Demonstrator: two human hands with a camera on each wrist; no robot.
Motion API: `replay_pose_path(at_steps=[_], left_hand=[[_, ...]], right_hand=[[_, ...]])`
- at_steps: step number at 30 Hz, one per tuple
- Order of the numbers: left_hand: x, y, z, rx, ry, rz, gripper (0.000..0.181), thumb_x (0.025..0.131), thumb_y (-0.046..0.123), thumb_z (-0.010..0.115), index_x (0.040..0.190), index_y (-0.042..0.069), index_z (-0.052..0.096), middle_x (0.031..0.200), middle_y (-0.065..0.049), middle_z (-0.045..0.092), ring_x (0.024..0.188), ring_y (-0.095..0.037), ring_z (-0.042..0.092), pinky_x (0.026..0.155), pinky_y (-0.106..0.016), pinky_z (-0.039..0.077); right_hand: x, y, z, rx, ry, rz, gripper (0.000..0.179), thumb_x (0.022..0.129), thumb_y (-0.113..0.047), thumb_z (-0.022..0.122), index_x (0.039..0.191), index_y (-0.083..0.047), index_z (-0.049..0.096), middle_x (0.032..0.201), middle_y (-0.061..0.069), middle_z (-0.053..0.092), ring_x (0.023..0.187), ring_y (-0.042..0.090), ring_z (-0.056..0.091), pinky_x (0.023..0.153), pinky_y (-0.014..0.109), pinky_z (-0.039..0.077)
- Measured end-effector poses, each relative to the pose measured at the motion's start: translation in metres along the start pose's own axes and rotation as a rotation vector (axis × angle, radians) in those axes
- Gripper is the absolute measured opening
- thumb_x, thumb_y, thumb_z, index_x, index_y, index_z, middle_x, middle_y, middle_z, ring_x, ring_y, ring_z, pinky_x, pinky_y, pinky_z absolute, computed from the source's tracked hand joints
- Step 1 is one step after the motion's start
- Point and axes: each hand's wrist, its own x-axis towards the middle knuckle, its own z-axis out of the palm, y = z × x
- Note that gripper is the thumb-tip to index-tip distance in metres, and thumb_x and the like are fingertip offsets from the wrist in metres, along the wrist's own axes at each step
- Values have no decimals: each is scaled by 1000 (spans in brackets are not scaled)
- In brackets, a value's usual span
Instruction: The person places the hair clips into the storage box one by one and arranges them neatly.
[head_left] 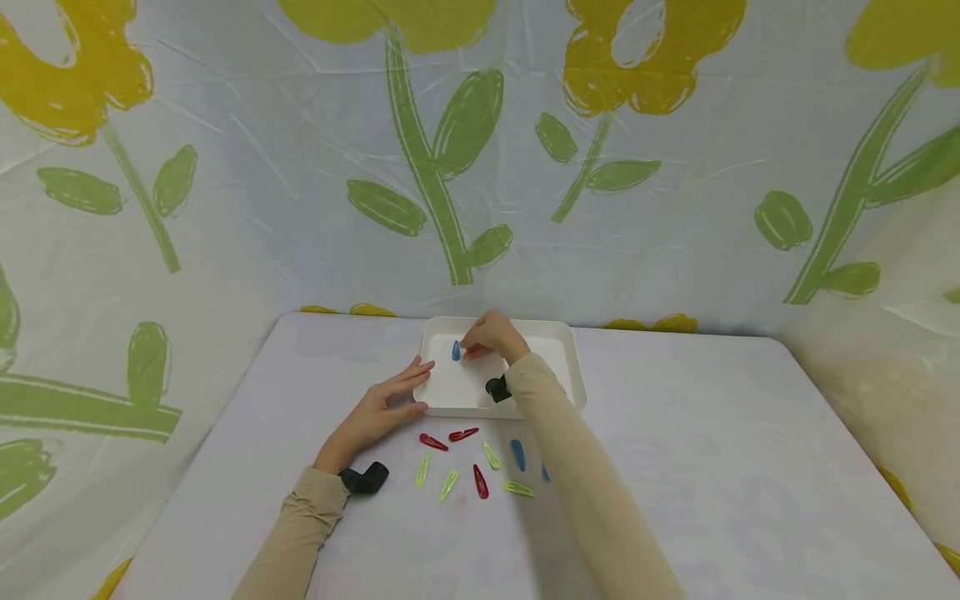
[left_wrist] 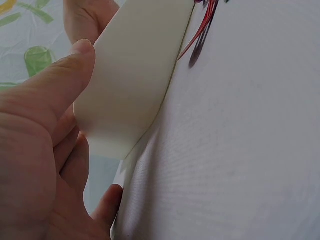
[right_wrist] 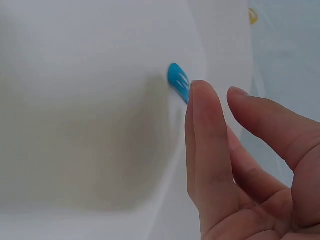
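A blue snap hair clip (head_left: 456, 351) lies in the white tray (head_left: 450, 404) toward its back left. Just to its right, my right hand (head_left: 491, 335) reaches over the tray. In the right wrist view, thumb and index finger stand apart, and the index fingertip overlaps the end of the blue hair clip (right_wrist: 177, 81). My left hand (head_left: 382, 408) is at the tray's left front corner, with extended fingers along its side. The left wrist view has the thumb (left_wrist: 75, 75) at the rim of the tray wall (left_wrist: 130, 65).
In front of the tray lie red hair clips (head_left: 481, 482), several light green hair clips (head_left: 447, 485) and a blue hair clip (head_left: 518, 455). Another blue hair clip (head_left: 545, 473) is partly hidden by the right sleeve. A flowered cloth (head_left: 300, 208) hangs behind the table (head_left: 712, 467).
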Motion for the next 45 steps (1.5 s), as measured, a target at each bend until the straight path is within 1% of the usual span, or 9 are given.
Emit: replay_pose_path(at_steps=[3,7,12,18,25,30,35,40,45], left_hand=[[1,-1,0,3,-3,12,61,91,23,74,145,9,51,156,9,38,150,-12,16,119,-54,12],[2,-2,0,14,-4,25,61,91,23,74,145,9,51,157,6,38,151,-14,16,119,-56,13],[1,-2,1,28,-3,25,61,92,26,74,146,10,51,156,8,38,150,-12,16,118,-57,13],[1,-3,1,29,-1,18,61,92,26,73,146,10,51,156,10,38,151,-13,15,119,-56,12],[1,-7,2,20,8,24,59,91,22,74,145,10,51,156,9,39,151,-15,15,119,-55,12],[1,-5,2,17,5,27,60,91,23,74,145,10,51,155,10,40,151,-14,15,119,-54,12],[1,-2,2,8,0,34,61,91,23,74,145,8,51,155,9,40,151,-14,15,120,-53,12],[1,-3,2,12,-3,38,60,92,21,73,146,8,50,156,7,39,151,-15,14,120,-46,14],[1,-4,2,16,5,32,59,91,18,74,145,8,51,156,7,39,151,-17,15,120,-51,13]], right_hand=[[-8,-6,-8,19,-23,-16,18,89,3,69,103,14,68,98,26,71,85,31,74,86,39,57],[-15,-12,-16,17,-37,-54,18,90,2,68,104,14,68,108,31,68,79,27,73,82,37,58],[-29,-20,-25,34,-50,-115,19,91,3,67,106,14,64,115,34,64,76,24,72,81,37,59],[-51,-28,-38,9,-50,-193,18,89,3,68,104,13,64,107,31,66,73,24,72,79,39,59],[-75,-32,-58,-12,-45,-255,18,90,-1,70,104,10,65,90,17,69,72,23,72,80,42,59],[-98,-34,-74,-53,-28,-312,19,91,-7,71,104,7,67,88,15,70,76,27,73,77,41,60],[-123,-31,-88,-66,-19,-354,19,91,-8,71,105,5,67,89,18,69,75,26,72,74,38,60],[-145,-23,-98,-87,3,-379,20,91,-10,72,105,4,68,88,15,69,74,24,72,71,35,61],[-162,-8,-103,-154,34,-403,20,91,-13,73,104,3,68,86,13,69,73,23,72,72,37,60]])
